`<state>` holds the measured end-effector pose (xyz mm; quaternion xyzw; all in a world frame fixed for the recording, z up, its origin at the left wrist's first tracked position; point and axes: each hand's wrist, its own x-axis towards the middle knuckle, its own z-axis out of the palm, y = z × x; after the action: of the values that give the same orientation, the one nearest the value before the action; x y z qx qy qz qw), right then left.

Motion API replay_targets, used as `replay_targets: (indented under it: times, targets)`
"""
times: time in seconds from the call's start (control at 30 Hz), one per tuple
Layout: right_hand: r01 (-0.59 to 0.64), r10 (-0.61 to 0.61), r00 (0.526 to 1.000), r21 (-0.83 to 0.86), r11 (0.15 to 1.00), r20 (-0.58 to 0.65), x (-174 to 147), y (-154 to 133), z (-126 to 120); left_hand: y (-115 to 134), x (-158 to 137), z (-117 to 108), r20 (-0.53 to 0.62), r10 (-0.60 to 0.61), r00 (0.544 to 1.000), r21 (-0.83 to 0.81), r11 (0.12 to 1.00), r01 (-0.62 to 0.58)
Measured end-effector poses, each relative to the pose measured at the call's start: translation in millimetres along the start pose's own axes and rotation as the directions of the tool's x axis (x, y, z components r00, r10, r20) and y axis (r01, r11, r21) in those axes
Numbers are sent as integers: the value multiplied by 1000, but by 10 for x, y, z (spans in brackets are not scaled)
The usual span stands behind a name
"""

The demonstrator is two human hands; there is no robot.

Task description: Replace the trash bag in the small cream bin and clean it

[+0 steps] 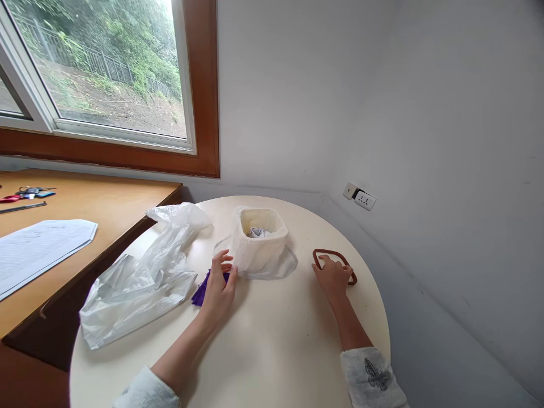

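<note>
Round and white, the table (pixel 272 345) holds a bag-lined bin (pixel 260 255) at twelve o'clock and a crumpled plastic bag (pixel 144 286) at ten. At two, your right hand (pixel 334 276) grips a brown ring (pixel 331 251); your left hand (pixel 220 290), fingers loosely spread, partly hides purple cloth (pixel 199 296) beside the bin.

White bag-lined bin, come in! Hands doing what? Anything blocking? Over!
Right hand on brown angular ring. Left hand open beside bin, touch unclear. Crumpled pale paper inside. Opening uncovered; purple fabric by left hand, translucent plastic bag farther left.
</note>
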<state>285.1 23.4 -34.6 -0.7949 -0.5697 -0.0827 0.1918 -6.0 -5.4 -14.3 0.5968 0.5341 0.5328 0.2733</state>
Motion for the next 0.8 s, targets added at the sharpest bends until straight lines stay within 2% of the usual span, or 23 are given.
replay_targets:
  times: [0.13,0.3,0.5,0.63,0.8]
  targets:
    - [-16,18,999,-52,999,35,3,-7,-3,24,1,-10,-18,-5,1000,44,999,6]
    - [7,-7,1000,-14,1000,-25,-9,-16,-10,27,12,-13,-26,4,1000,49,999,-3]
    - [210,-171,963,179,961,-209,-39,-185,64,-27,82,-50,-110,43,993,28,999,-40]
    - [280,-240,948,189,941,-209,-61,-416,222,-114,195,-61,-136,-77,988,26,996,81]
    - [340,-302,936,240,909,-182,-65,-652,416,-232,445,-104,-136,-170,976,206,959,196]
